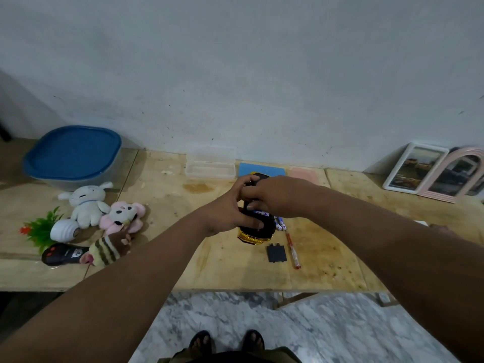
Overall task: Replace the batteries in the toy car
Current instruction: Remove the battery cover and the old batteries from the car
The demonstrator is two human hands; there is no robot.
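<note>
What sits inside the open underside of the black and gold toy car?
A blue-and-white labelled battery shows in the black and gold toy car, below the right hand. Both that hand and the left hand cover the rest, so the battery count is hidden.

Wall (262, 74): pale grey-white, scuffed and speckled, filling the upper half of the frame. Surface (209, 268): light plywood panels, stained, spanning the middle of the frame and butting against the wall. Floor (327, 326): grey-white marbled tile, showing along the lower centre. Lighting is appearing dim and even.
</note>
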